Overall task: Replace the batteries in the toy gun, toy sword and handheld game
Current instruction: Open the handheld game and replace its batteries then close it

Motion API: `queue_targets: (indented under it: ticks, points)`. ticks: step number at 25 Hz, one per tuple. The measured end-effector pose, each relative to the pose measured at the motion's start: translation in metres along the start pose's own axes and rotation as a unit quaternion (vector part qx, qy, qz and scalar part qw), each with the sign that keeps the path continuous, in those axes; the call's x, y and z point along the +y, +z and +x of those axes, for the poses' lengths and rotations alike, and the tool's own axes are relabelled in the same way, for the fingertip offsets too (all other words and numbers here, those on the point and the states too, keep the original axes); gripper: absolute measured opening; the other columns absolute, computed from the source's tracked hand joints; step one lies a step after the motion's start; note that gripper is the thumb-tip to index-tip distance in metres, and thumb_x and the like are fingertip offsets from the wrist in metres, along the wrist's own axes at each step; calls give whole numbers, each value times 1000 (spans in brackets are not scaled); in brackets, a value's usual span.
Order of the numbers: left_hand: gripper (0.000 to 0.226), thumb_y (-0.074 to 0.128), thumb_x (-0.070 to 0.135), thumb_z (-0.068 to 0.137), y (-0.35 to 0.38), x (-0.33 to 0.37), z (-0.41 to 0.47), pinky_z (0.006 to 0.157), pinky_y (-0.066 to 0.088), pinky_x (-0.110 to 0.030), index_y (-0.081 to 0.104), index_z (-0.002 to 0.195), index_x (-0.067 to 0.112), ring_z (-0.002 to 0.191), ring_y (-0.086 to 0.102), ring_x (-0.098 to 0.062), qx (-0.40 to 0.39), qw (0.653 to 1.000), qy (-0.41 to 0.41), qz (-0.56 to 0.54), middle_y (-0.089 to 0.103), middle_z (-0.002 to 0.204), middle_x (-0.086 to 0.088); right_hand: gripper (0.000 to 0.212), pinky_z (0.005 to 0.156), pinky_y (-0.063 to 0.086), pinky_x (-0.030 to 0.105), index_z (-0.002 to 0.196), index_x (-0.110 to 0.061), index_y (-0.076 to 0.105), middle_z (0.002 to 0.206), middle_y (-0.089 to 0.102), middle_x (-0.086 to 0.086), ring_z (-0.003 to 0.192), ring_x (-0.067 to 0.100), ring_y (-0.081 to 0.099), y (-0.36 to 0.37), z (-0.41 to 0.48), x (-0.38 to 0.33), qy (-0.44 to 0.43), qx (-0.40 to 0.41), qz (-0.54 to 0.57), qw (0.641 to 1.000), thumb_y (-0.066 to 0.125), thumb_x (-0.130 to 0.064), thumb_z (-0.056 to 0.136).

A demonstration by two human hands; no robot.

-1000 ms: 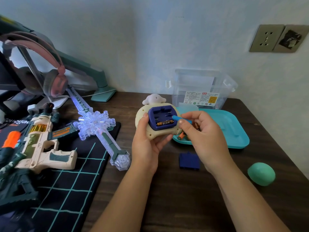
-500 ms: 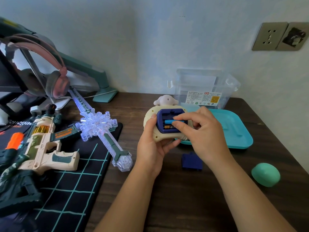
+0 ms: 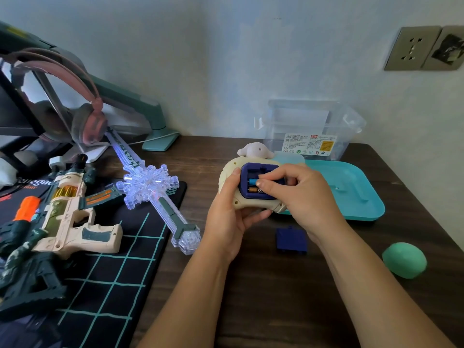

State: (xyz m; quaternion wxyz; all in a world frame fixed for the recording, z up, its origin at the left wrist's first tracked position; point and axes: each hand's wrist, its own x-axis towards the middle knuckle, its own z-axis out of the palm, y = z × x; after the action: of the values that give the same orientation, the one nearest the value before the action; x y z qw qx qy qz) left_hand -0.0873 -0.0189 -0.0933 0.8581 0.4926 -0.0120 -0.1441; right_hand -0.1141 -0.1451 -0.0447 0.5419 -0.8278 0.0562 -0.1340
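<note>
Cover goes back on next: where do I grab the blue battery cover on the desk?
Probably pinch the battery cover by two opposite side edges, coming straight down from above: it lies flat on the desk, so only its thin edges offer a hold.

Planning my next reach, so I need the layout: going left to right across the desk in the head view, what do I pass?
toy gun → toy sword → handheld game → teal tray → green egg-shaped object
</note>
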Motion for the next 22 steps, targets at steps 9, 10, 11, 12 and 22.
queue_targets:
  ticks: [9, 10, 11, 12, 22]
  points:
    - [57, 72, 40, 78, -1, 3, 1, 72, 61, -33, 62, 128, 14, 99, 72, -25, -36, 999, 4, 14, 72, 114, -14, 12, 74, 47, 24, 95, -41, 69, 96, 55, -2, 86, 8, 55, -1, -3, 4, 5, -4, -28, 1000, 58, -40, 90]
    - [56, 73, 35, 78, -2, 3, 1, 72, 61, -33, 61, 129, 14, 99, 72, -26, -36, 999, 6, 12, 72, 114, -14, 16, 72, 46, 21, 97, -41, 69, 98, 56, -6, 87, 6, 56, -2, -4, 3, 13, -11, -10, 1000, 54, -36, 93]
    - [56, 73, 32, 77, -3, 3, 2, 71, 60, -32, 61, 129, 14, 99, 72, -26, -30, 999, 12, 6, 72, 114, -14, 23, 67, 44, 17, 98, -39, 70, 95, 59, -9, 83, 4, 57, -2, -6, 2, 29, -10, 39, 999, 50, -28, 96]
    - [58, 74, 31, 76, -4, 3, 2, 70, 60, -32, 60, 129, 14, 99, 72, -26, -21, 1000, 18, -4, 73, 114, -13, 30, 59, 41, 16, 98, -34, 70, 86, 60, -11, 71, 3, 56, -3, -6, 2, 53, 3, 113, 992, 45, -17, 96]
    - [59, 76, 26, 78, -10, 2, 9, 76, 60, -39, 55, 133, 20, 103, 71, -30, 73, 994, 49, -61, 72, 116, -11, 25, 80, 59, 32, 114, -1, 52, 105, 68, 25, 95, 31, 70, -30, -8, 5, 166, -39, 494, 853, 44, 9, 92]
